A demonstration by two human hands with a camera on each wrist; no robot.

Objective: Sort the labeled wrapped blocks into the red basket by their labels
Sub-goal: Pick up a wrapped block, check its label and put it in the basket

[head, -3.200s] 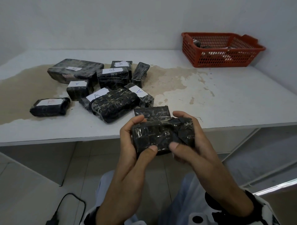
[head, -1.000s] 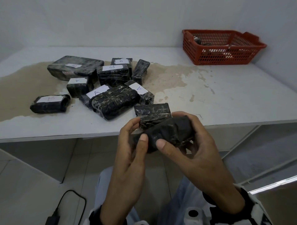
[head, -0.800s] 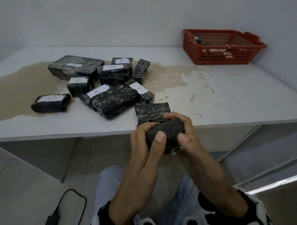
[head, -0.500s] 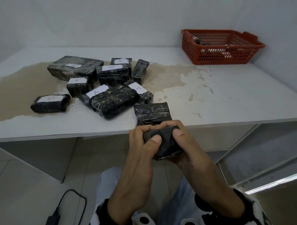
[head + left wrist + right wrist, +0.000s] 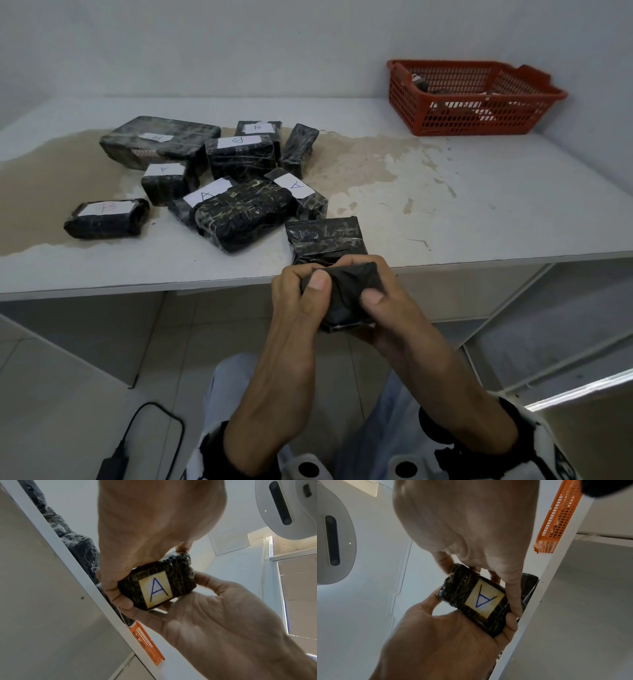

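Checking the label
Your left hand [image 5: 301, 291] and right hand [image 5: 383, 308] clamp fingers round the "A" block [image 5: 157, 586]; carry it to the red basket [image 5: 472, 99].

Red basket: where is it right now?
Head view: the red basket sits at the table's far right corner by the wall, well apart from the pile of wrapped blocks on the left.

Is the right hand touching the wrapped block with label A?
Touching: the left wrist view shows the right hand cradling the wrapped block from below.
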